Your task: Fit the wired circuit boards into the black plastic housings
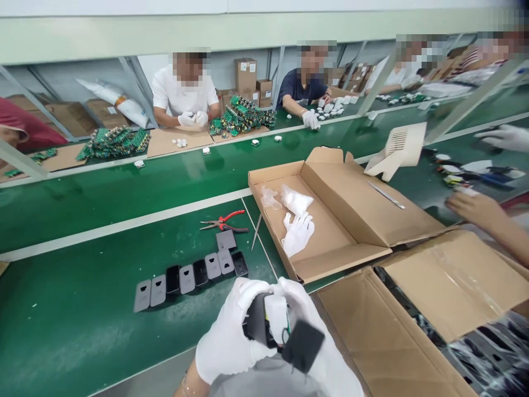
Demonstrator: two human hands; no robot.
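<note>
In white gloves, both hands meet at the bottom centre. My left hand (235,331) is closed round a black plastic housing (257,322). Fingers of my right hand (308,309) are bent against a white block (276,315) with a bit of green board and thin wires, which sits at the housing's opening. A square black cover (303,346) lies tilted against the right hand; how it is held is hidden. Beyond the hands, a row of dark grey and black plastic covers (187,279) lies on the green bench, with another grey cover (226,240) behind them.
Red-handled pliers (223,222) and pointed tweezers (257,231) lie ahead. A shallow cardboard box (330,220) holds a spare glove and plastic bags. At right stands an open carton (384,331) of black parts. Across the green conveyor (177,187), co-workers handle small parts beside circuit-board piles (239,117).
</note>
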